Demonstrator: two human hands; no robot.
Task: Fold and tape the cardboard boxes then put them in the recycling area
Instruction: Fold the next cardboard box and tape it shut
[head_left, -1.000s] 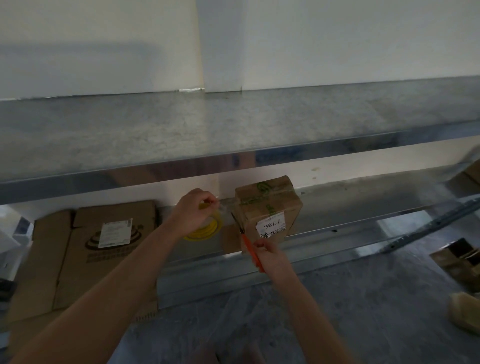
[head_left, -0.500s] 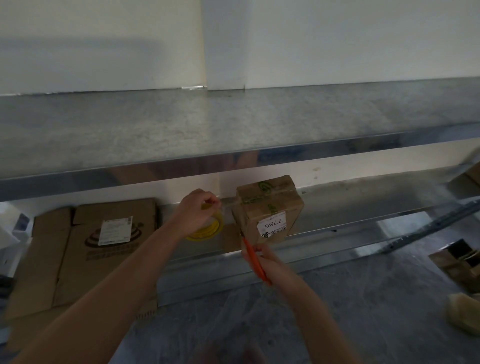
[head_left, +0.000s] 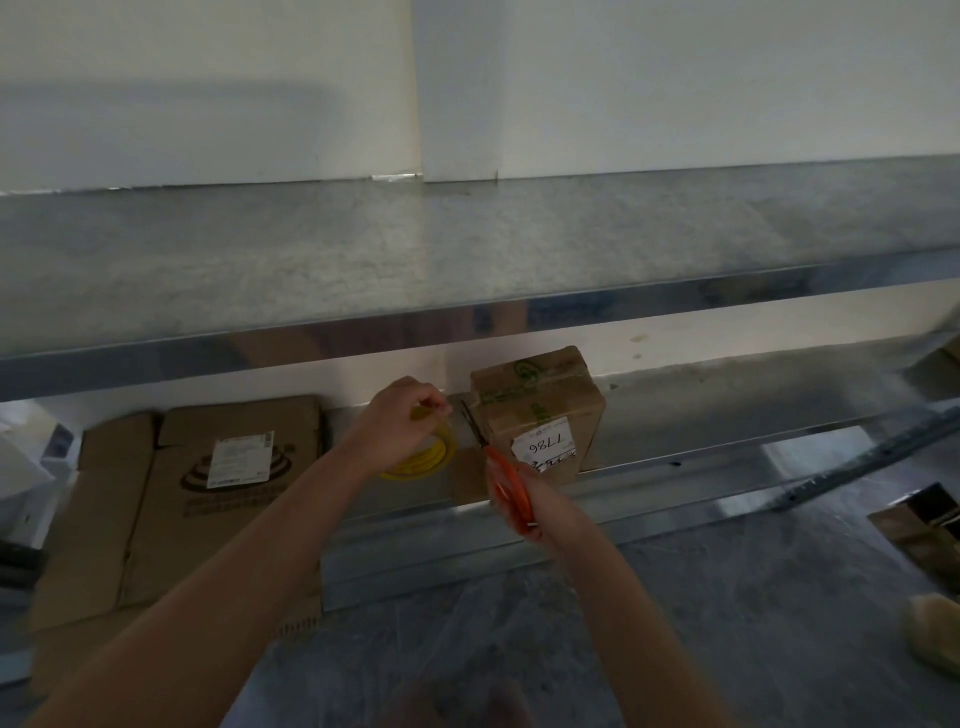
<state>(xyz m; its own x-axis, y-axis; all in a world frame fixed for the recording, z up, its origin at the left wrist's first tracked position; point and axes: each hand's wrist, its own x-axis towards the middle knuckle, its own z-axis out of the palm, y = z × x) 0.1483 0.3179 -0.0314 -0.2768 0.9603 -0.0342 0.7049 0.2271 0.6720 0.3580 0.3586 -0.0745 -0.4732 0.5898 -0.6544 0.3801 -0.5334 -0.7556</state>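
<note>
Steel shelving (head_left: 467, 291) across the view. Flattened cardboard boxes (head_left: 218, 493) leaning at 9 o'clock. Small taped box (head_left: 540, 415) upright on the lower shelf, near centre. At its 9 o'clock, left hand (head_left: 400, 421), fingertips pinched on a yellow tape roll (head_left: 434, 460). At its 6 o'clock, right hand (head_left: 543, 501), fingers clamped round orange scissors (head_left: 506, 483), blades pointing to 11 o'clock.

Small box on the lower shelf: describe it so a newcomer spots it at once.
Find the metal rack against the white wall and look at its lower shelf. Near the middle stands a small cardboard box, just beyond the right hand holding orange scissors. Unlike the flattened cartons leaning to its left, it is box-shaped, with green print and a white handwritten label.
</note>
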